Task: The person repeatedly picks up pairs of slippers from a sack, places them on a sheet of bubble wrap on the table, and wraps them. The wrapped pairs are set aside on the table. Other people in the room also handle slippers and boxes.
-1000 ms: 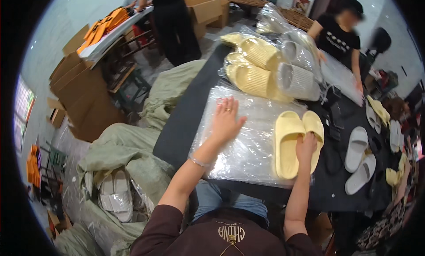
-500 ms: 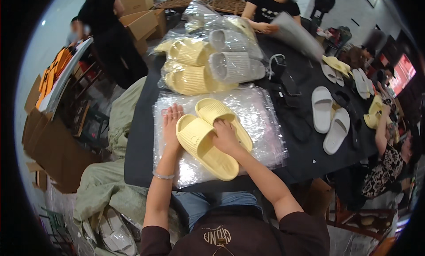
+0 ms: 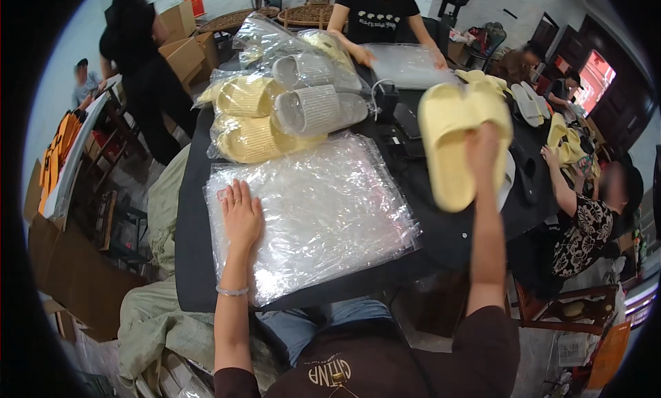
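Observation:
My left hand (image 3: 242,215) lies flat with fingers stretched on the left part of a stack of clear plastic bags (image 3: 317,212) at the table's front. Out to the right, my right hand (image 3: 484,150) is closed on a pair of pale yellow slide slippers (image 3: 444,171), held up together above the table and slightly blurred. The fingers are partly hidden inside the slippers. Behind the held pair, a white slipper (image 3: 509,181) shows only at its edge. Beyond the stack, bagged yellow slippers (image 3: 246,98) and bagged grey slippers (image 3: 310,111) are heaped.
The black table (image 3: 441,236) carries black objects (image 3: 406,133) near its middle and more slippers (image 3: 530,103) at the far right. Across it a person (image 3: 379,19) handles a clear plastic sheet (image 3: 410,60). Another person (image 3: 585,219) sits at the right. Green sacking (image 3: 165,315) lies left of me.
My right hand has lifted the yellow slippers off the plastic bags and carried them right. My left hand stays on the stack. The person opposite has lowered the plastic sheet onto the table.

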Demonstrator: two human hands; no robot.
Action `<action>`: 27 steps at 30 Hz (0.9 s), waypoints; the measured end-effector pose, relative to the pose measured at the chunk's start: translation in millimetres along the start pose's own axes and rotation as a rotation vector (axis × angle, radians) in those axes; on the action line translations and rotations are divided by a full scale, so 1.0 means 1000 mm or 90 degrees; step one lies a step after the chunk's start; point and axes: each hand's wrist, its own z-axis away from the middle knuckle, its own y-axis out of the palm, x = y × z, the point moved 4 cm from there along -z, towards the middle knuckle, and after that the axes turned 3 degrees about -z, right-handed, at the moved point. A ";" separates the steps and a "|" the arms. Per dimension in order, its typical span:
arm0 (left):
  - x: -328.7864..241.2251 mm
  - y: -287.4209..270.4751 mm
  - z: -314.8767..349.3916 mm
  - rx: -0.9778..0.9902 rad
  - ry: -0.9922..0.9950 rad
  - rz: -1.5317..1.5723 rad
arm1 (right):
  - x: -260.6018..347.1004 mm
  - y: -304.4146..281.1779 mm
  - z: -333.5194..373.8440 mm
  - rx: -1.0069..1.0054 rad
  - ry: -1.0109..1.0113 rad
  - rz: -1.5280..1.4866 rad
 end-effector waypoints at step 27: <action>-0.017 -0.014 -0.005 0.023 0.035 0.097 | 0.142 0.044 0.088 0.429 -0.091 -0.267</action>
